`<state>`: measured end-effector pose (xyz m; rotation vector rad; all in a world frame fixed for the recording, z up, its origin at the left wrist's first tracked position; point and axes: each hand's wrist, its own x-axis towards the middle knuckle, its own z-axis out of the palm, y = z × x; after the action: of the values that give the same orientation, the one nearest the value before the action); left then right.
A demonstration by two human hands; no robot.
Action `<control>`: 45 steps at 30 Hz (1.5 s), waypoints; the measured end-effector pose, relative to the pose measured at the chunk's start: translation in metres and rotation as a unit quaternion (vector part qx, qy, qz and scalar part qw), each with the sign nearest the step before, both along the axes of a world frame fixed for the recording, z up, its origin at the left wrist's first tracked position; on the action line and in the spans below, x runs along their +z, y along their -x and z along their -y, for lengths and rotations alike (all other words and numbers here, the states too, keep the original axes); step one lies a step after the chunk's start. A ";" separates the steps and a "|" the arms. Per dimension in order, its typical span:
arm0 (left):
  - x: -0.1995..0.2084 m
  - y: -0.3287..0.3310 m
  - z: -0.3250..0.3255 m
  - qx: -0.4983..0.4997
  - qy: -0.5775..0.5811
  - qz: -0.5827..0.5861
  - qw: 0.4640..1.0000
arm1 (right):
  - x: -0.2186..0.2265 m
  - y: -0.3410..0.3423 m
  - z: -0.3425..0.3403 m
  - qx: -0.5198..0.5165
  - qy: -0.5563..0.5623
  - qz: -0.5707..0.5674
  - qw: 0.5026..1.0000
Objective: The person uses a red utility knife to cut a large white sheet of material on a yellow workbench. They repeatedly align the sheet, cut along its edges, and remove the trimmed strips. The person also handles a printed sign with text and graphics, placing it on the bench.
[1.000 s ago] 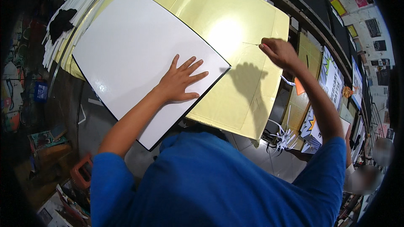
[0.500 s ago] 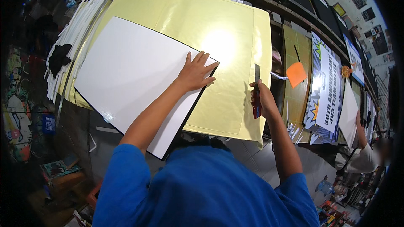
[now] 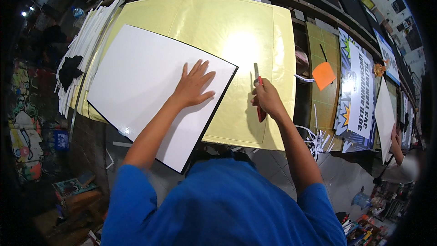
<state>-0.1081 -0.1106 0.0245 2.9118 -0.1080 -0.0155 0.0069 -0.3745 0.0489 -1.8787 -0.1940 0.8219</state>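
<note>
Over the near edge of the yellow-covered worktop, just beyond the blue shirt, hangs one corner of a black-edged white board; the rest lies flat on the cover. Left hand: palm down on the board, fingers spread. Right hand: grip closed around a red-handled cutter knife, blade pointing away, apart from the board.

Progress, judged: board laid and steadied, knife work unfinished. No cut line visible across the white face; whether the edges are trimmed, cannot tell. Farther left: long white strips, stacked, black cloth on them.
</note>
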 end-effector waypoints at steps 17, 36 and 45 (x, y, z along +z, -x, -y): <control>-0.006 0.019 -0.005 0.029 -0.020 -0.018 0.999 | 0.001 0.030 -0.070 -0.026 0.026 -0.014 0.999; -0.022 -0.031 -0.014 0.085 -0.028 0.021 0.996 | 0.000 -0.004 -0.136 0.030 0.267 0.176 0.947; -0.033 -0.034 -0.013 0.086 -0.055 0.053 0.993 | -0.014 0.003 -0.135 0.092 0.306 0.211 0.924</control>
<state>-0.0740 -0.0978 -0.0086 3.0209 0.1305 0.1671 0.0039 -0.2391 0.0344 -2.6571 -0.4227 0.6278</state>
